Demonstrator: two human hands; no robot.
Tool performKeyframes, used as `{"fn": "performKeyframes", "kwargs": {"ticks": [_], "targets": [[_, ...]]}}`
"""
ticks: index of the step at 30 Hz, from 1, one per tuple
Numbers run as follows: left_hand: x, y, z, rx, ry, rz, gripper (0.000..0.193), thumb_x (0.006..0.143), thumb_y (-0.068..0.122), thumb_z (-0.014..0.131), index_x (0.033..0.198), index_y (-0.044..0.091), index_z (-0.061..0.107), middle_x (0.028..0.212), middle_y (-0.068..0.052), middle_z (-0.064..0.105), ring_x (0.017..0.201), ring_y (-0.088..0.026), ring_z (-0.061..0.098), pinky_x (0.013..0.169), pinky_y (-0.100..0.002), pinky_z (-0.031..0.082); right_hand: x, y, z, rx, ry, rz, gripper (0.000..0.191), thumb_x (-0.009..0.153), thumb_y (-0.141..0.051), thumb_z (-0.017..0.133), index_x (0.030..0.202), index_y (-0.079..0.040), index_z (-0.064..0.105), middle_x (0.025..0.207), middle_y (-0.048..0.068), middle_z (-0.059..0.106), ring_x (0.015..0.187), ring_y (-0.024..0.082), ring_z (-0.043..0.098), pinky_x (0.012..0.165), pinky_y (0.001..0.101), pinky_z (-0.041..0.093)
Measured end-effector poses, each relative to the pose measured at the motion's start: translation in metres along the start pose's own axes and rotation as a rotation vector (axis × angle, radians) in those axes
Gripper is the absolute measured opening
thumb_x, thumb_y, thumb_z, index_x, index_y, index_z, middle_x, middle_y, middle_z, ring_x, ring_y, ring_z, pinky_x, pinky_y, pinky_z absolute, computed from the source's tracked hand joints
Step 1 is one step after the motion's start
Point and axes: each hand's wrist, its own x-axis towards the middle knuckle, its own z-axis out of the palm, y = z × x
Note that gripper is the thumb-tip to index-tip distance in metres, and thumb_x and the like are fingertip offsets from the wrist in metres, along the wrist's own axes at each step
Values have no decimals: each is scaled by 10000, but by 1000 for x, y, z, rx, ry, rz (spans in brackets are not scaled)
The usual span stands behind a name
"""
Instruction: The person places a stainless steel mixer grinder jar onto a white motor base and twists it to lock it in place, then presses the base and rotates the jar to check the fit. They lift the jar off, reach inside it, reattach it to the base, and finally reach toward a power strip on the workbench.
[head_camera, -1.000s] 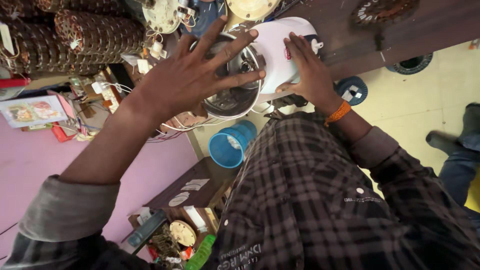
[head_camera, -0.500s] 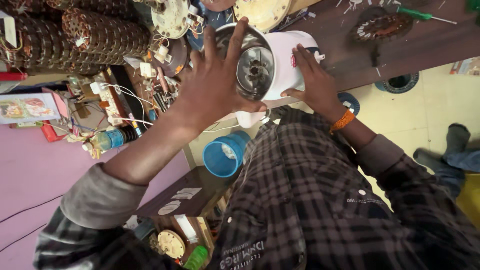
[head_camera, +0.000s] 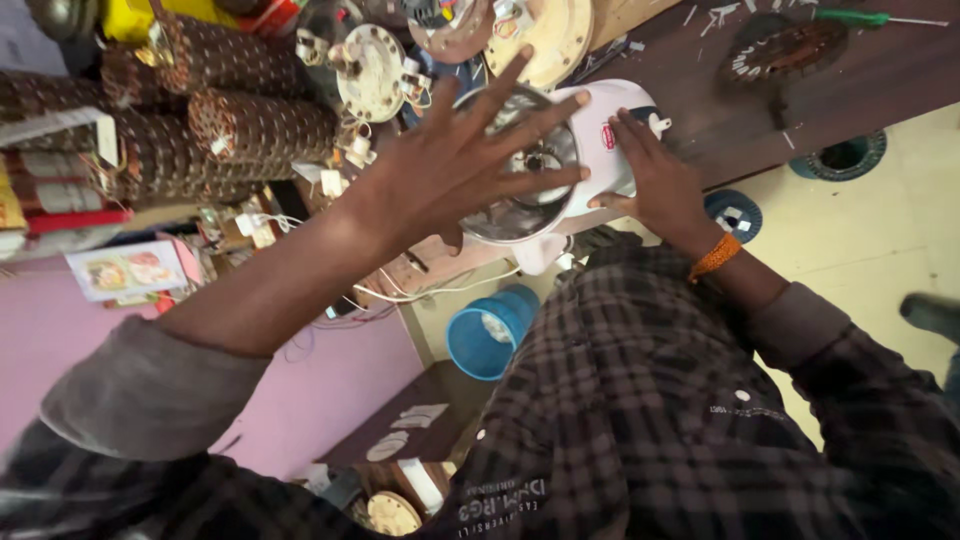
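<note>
A white mixer base lies at the edge of a dark wooden workbench, with a steel jar fitted on it and its mouth turned toward me. My left hand is spread wide over the jar's mouth with the fingers apart. The blade shows between them. My right hand, with an orange band at the wrist, lies flat against the side of the white base and holds it.
Copper-wound coils are stacked at the back left. A round motor plate and a green screwdriver lie on the bench. A blue bucket stands below, next to a pink surface. A green spool sits on the floor.
My left hand stays spread over the jar's mouth while shifting slightly across it. My right hand keeps its place on the white base. The view has shifted a little.
</note>
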Motion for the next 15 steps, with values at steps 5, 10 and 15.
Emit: {"fn": "performKeyframes", "kwargs": {"ticks": [5, 10, 15], "targets": [[24, -15, 11, -132, -18, 156, 1473, 367, 695, 909, 1606, 490, 138, 1688, -93, 113, 1446, -498, 264, 964, -658, 458, 1, -2, 2, 77, 34, -18, 1083, 719, -463, 873, 1594, -92, 353, 1638, 127, 391, 1431, 377, 484, 1003, 473, 520], [15, -3, -1, -442, 65, -225, 1478, 444, 779, 910, 1633, 312, 168, 1594, -265, 261, 1327, -600, 398, 914, -742, 459, -4, 0, 4, 116, 52, -27, 1025, 761, -297, 873, 1619, -100, 348, 1659, 136, 389, 1472, 378, 448, 1092, 456, 492], [11, 32, 7, -544, 71, -469, 1482, 388, 623, 966, 1610, 340, 178, 1579, -280, 262, 1301, -605, 414, 845, -716, 494, -2, 4, 0, 137, 17, 33, 1007, 765, -286, 886, 1604, -101, 360, 1624, 152, 425, 1436, 370, 477, 1068, 469, 491]]}}
